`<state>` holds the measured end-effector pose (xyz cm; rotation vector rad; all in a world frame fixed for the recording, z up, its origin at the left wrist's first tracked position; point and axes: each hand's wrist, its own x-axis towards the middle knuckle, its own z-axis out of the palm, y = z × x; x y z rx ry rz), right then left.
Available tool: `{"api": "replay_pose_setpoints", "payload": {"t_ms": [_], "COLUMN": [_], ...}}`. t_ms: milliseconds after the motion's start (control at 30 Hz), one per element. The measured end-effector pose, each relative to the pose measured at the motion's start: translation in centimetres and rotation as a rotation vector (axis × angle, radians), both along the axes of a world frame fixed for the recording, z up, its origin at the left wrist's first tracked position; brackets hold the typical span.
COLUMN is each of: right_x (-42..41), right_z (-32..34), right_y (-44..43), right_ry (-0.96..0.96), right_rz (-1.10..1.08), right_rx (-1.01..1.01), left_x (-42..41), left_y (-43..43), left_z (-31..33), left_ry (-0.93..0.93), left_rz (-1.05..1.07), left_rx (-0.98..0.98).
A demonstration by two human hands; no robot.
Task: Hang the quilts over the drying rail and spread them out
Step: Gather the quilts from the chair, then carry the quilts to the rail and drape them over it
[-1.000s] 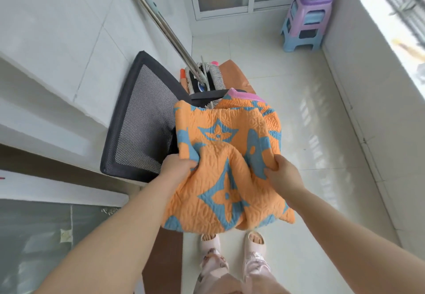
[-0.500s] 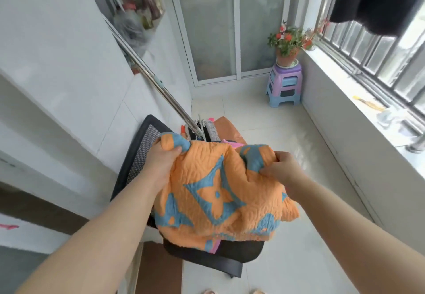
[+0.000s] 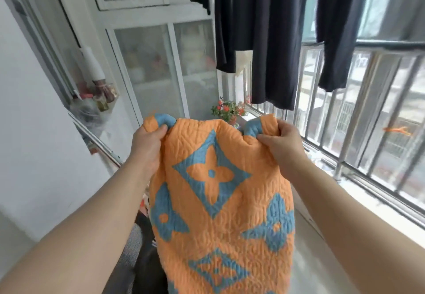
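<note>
Quilt (image 3: pixel 220 201), orange with blue flowers, is hanging in front of me, and I am gripping its top edge with my left hand (image 3: pixel 147 148) and right hand (image 3: pixel 281 146), both clenched. Dark garments (image 3: pixel 271 40) are hanging above, by the window bars (image 3: pixel 358 114).

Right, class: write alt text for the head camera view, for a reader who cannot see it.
Left hand and right hand hold an orange and blue quilt up by its top edge on a balcony. Dark clothes hang above a barred window; a flowering plant stands behind.
</note>
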<state>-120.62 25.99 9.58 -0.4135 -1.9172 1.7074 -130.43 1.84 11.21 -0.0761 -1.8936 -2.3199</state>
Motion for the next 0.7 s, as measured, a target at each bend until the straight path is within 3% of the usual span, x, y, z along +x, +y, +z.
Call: {"api": "replay_pose_setpoints", "payload": {"t_ms": [367, 700], "right_x": [8.6, 20.5], "right_z": [7.1, 11.4], "right_y": [4.7, 7.9], "right_ry": [0.299, 0.394], "right_rz": [-0.522, -0.861], "right_rx": [0.068, 0.106], "left_x": [2.0, 9.1], "left_y": [9.1, 19.1], "left_z": [8.7, 15.1], "left_ry": [0.253, 0.422], "left_rz": [-0.462, -0.85], "left_rx": [0.146, 0.185]}}
